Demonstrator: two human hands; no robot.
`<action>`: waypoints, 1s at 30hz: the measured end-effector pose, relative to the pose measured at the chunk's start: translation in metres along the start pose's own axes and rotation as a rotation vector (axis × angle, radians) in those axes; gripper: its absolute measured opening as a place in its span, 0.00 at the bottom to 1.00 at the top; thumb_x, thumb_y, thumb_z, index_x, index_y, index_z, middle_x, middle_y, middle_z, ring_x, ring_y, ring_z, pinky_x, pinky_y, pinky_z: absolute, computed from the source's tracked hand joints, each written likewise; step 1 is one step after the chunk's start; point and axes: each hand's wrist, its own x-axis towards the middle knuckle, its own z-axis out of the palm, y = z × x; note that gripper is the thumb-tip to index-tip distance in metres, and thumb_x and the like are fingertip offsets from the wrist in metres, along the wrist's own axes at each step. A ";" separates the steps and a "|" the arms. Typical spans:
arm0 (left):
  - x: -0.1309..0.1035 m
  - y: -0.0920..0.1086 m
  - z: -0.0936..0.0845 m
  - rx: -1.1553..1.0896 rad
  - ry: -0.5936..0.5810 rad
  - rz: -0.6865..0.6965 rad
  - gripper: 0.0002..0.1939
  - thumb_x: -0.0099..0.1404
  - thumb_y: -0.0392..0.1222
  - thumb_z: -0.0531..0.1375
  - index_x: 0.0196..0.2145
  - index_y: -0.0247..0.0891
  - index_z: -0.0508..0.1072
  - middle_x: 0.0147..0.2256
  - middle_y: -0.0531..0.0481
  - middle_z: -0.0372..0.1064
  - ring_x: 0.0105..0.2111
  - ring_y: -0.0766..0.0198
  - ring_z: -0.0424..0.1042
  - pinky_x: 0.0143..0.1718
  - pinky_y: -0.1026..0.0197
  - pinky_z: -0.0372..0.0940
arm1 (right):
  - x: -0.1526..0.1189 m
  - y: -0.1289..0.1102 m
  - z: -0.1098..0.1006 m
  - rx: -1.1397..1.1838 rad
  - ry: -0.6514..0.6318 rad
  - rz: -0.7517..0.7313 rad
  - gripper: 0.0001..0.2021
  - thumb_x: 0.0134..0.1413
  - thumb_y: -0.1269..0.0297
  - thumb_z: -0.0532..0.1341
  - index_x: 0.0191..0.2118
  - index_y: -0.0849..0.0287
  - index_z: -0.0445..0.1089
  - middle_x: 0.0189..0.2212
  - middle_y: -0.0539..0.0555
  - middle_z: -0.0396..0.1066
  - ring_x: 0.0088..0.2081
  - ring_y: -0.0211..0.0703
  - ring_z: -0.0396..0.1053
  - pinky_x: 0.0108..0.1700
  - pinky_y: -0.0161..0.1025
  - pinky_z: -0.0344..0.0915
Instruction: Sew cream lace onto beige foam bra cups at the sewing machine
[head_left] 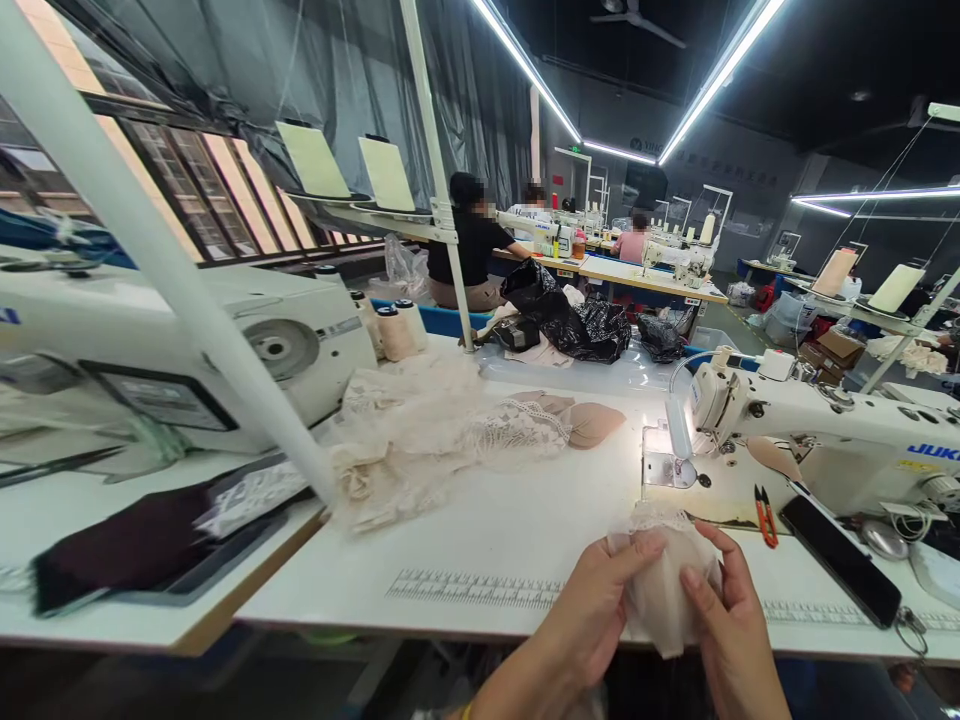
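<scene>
Both of my hands hold a pale, sheer lace-edged bra cup [666, 585] over the table's front edge. My left hand [600, 590] pinches its left side between thumb and fingers. On the other side, my right hand [724, 590] grips it with the thumb pressed on its face. Just beyond the cup is the lit needle area of a white sewing machine [671, 468]. Left of that lie beige cup pads [596, 425] beside a heap of cream lace fabric [420, 440]. Orange-handled thread snips [765, 517] rest to the right of my right hand.
A black phone [840, 560] lies at the right, near keys [910, 632]. A printed ruler [480, 588] runs along the front edge. Another machine [262, 345] and a slanted white pole [172, 270] stand left. Black plastic bags [562, 315] and co-workers are behind.
</scene>
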 end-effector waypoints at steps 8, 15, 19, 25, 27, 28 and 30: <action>0.001 0.001 0.002 -0.139 -0.055 -0.076 0.20 0.54 0.48 0.76 0.40 0.33 0.82 0.39 0.39 0.81 0.41 0.49 0.79 0.46 0.56 0.71 | 0.023 -0.016 -0.006 0.107 0.080 0.072 0.35 0.48 0.49 0.77 0.59 0.48 0.66 0.39 0.51 0.79 0.36 0.47 0.77 0.38 0.42 0.74; 0.014 0.013 -0.008 -0.168 0.108 -0.028 0.19 0.55 0.51 0.75 0.36 0.35 0.78 0.33 0.45 0.79 0.33 0.55 0.76 0.37 0.58 0.70 | 0.010 0.010 -0.022 -0.082 -0.240 0.093 0.46 0.44 0.49 0.79 0.66 0.48 0.60 0.30 0.48 0.74 0.28 0.44 0.71 0.32 0.40 0.68; 0.011 0.034 -0.008 0.038 -0.010 0.044 0.20 0.57 0.55 0.73 0.36 0.35 0.79 0.34 0.44 0.78 0.35 0.55 0.75 0.40 0.57 0.69 | 0.017 0.009 -0.034 -0.310 -0.369 -0.029 0.41 0.54 0.50 0.75 0.68 0.48 0.57 0.31 0.48 0.73 0.31 0.43 0.72 0.36 0.40 0.68; 0.023 0.076 -0.017 1.146 -0.873 0.308 0.06 0.66 0.39 0.64 0.30 0.41 0.78 0.39 0.47 0.80 0.42 0.52 0.76 0.53 0.50 0.61 | 0.068 -0.045 -0.034 -1.097 -0.654 -0.822 0.10 0.73 0.66 0.55 0.44 0.52 0.74 0.36 0.54 0.76 0.40 0.46 0.71 0.43 0.41 0.68; 0.043 0.080 -0.019 1.530 -1.023 0.486 0.08 0.61 0.30 0.64 0.26 0.39 0.74 0.42 0.49 0.80 0.45 0.54 0.76 0.57 0.49 0.56 | 0.095 -0.052 -0.031 -1.348 -0.733 -1.098 0.14 0.73 0.73 0.52 0.39 0.55 0.73 0.35 0.53 0.76 0.38 0.44 0.69 0.40 0.40 0.66; 0.053 0.080 -0.019 1.658 -1.044 0.548 0.09 0.58 0.28 0.64 0.24 0.38 0.73 0.43 0.49 0.80 0.45 0.55 0.76 0.57 0.50 0.55 | 0.108 -0.051 -0.031 -1.428 -0.755 -1.192 0.14 0.72 0.75 0.53 0.37 0.55 0.73 0.34 0.53 0.77 0.38 0.44 0.69 0.39 0.40 0.65; 0.072 0.080 -0.017 1.820 -1.023 0.611 0.10 0.55 0.28 0.67 0.23 0.38 0.73 0.42 0.51 0.79 0.41 0.59 0.76 0.54 0.53 0.57 | 0.130 -0.044 -0.033 -1.478 -0.755 -1.238 0.12 0.70 0.77 0.56 0.36 0.56 0.72 0.36 0.52 0.78 0.40 0.45 0.70 0.40 0.40 0.65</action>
